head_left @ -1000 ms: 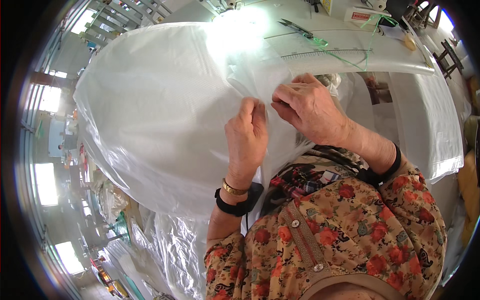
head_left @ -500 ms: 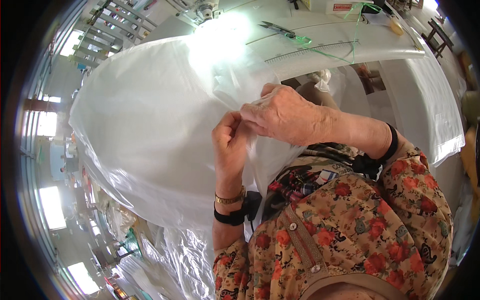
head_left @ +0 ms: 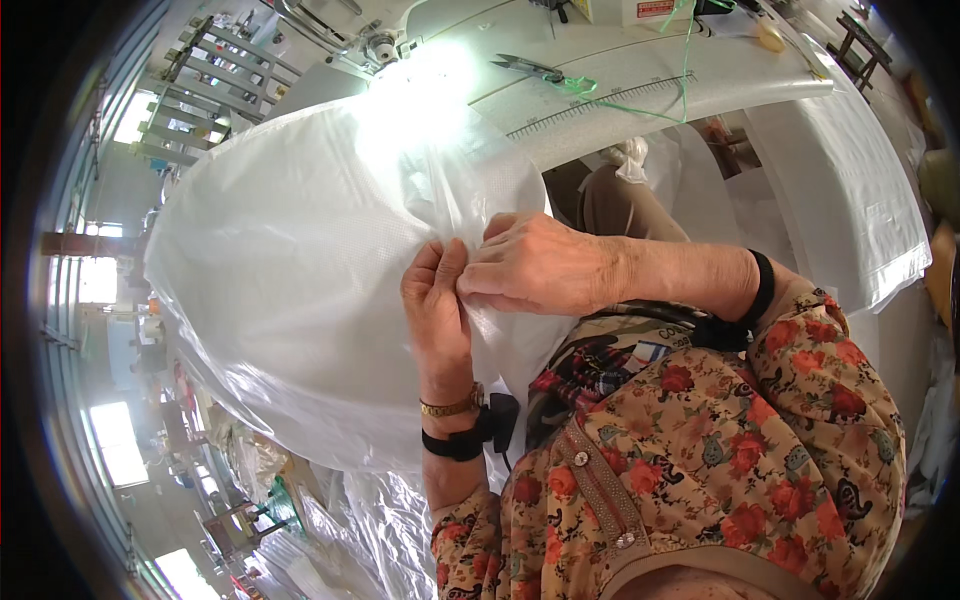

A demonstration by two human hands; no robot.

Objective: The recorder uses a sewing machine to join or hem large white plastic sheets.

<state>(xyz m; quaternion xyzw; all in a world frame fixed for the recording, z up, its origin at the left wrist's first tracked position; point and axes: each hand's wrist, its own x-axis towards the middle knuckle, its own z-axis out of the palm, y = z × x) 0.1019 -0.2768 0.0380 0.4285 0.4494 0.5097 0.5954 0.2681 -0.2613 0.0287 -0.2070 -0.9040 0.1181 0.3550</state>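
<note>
A large sheet of white translucent woven plastic spreads from under the bright lamp of a sewing machine down toward my lap. Its edge is gathered into folds between my hands. My left hand pinches the sheet with thumb and fingers, wrist upright. Close beside it on the right, my right hand grips the same folds with curled fingers, knuckles up. The two hands nearly touch. The glare hides the needle area, and the fingertips of my right hand are partly covered by the plastic.
On the machine table, thread snips lie by green string and a printed ruler scale. More white plastic sheeting hangs at the right. A slatted rack stands at the far left. Crinkled clear plastic lies below.
Both hands, still gripping the plastic, have moved slightly left and toward me. The folds between them and the lamp now look straighter. The whole view has shifted a little.
</note>
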